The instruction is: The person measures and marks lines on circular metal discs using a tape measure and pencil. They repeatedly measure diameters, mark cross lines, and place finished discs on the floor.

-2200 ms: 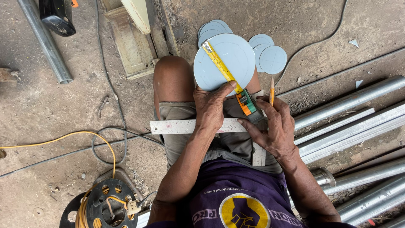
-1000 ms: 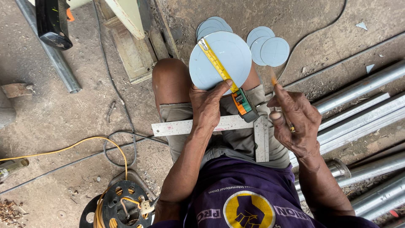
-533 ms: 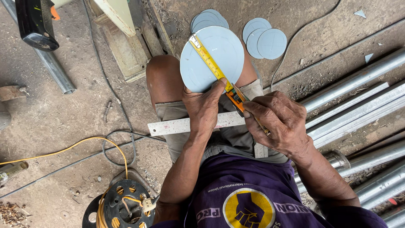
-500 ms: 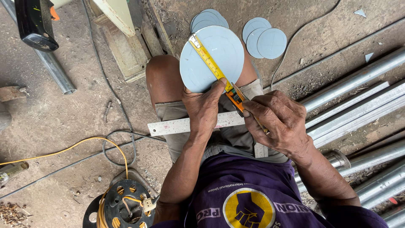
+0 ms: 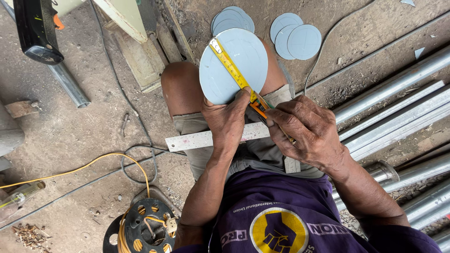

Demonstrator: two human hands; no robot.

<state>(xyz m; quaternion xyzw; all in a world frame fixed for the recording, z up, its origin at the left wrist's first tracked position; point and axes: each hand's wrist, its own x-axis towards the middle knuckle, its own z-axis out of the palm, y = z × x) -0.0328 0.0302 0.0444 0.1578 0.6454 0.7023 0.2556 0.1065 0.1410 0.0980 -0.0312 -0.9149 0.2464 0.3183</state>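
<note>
We see the left hand point(image 5: 228, 122) pressing a yellow tape measure point(image 5: 233, 71) flat across a pale blue disc point(image 5: 225, 75) that rests on the person's knees, thumb tip pinning the tape at the disc's near edge, while the right hand point(image 5: 307, 133) is curled tight around the tape's case just beside it. A steel square point(image 5: 197, 140) lies across the lap under both hands. On the floor, more blue discs point(image 5: 296, 40) lie beyond the knees, metal pipes point(image 5: 398, 112) run along the right, and a cable reel point(image 5: 147, 227) sits at the lower left.
</note>
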